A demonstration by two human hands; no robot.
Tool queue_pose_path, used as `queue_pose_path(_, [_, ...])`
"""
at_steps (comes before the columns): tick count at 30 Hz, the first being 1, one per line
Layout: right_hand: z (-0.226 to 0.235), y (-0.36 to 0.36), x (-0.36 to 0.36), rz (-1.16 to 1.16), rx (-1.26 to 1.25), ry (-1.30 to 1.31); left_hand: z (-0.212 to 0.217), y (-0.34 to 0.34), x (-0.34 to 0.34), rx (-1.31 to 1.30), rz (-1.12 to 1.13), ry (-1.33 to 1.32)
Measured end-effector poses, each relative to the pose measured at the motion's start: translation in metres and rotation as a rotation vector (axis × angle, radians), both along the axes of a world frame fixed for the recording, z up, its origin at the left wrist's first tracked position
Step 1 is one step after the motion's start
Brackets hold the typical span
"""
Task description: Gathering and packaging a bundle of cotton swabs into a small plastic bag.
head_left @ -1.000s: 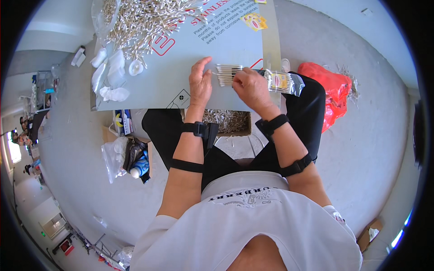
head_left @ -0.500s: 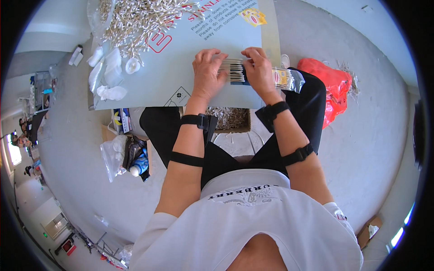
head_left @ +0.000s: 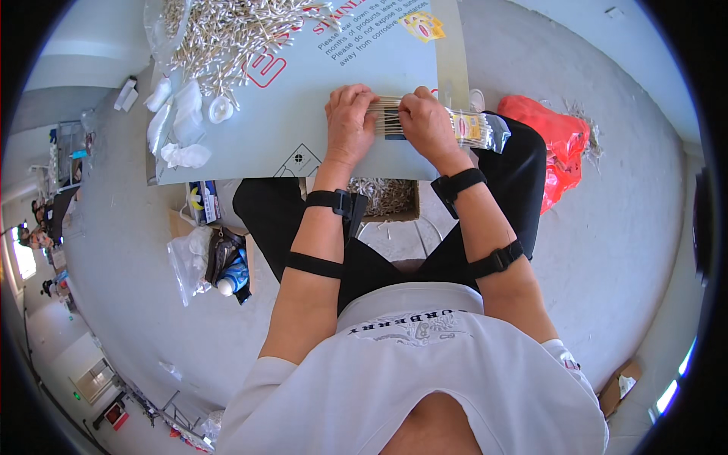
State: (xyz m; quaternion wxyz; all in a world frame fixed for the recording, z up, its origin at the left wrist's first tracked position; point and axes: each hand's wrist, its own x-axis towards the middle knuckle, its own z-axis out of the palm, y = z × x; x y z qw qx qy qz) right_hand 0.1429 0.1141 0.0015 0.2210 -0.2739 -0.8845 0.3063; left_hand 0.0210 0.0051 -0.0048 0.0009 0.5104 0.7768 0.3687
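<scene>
A row of cotton swabs (head_left: 389, 115) lies side by side over the sheet-topped table, its sticks running left to right between my hands. My left hand (head_left: 350, 123) has its fingers curled around the left ends. My right hand (head_left: 427, 123) is closed over the right part of the row, knuckles up, its fingertips partly hidden. Beneath the swabs a small dark patch shows; I cannot make out what it is. Just right of my right hand, at the table's edge, sits a clear packet of swabs (head_left: 474, 130) with a yellow label.
A big heap of loose swabs (head_left: 227, 38) spills from a clear bag at the far left. White cotton-like rolls (head_left: 188, 114) lie nearer. Yellow labels (head_left: 423, 27) rest at the far right. Under the table is a box of swabs (head_left: 413, 203); a red bag (head_left: 540, 136) stands on the floor.
My right hand has closed its fingers and shifted slightly left over the swabs. My left hand stays almost in place at their left ends.
</scene>
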Motion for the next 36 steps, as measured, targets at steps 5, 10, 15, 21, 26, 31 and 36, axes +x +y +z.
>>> queue_pose_path(5, [0.001,0.003,-0.002,-0.039,0.023,-0.083,-0.002,0.001,-0.005,0.039,-0.008,0.009])
queue_pose_path(10, [0.004,0.002,-0.004,-0.123,-0.034,0.064,-0.001,0.006,-0.01,0.135,0.005,-0.089])
queue_pose_path(15, [-0.007,-0.009,-0.013,-0.186,-0.222,0.486,-0.002,0.011,0.001,0.28,0.001,-0.418])
queue_pose_path(21, [-0.021,-0.031,-0.016,-0.218,-0.327,0.569,-0.002,0.015,0.025,0.337,0.001,-0.674])
queue_pose_path(26, [-0.02,-0.025,-0.009,-0.295,-0.484,0.622,-0.01,0.011,0.021,0.523,0.042,-0.887])
queue_pose_path(31, [-0.017,-0.029,-0.013,-0.273,-0.545,0.611,-0.011,0.02,0.029,0.663,0.111,-0.964])
queue_pose_path(36, [-0.023,-0.023,-0.009,-0.271,-0.491,0.644,-0.012,0.016,0.025,0.657,0.087,-1.03])
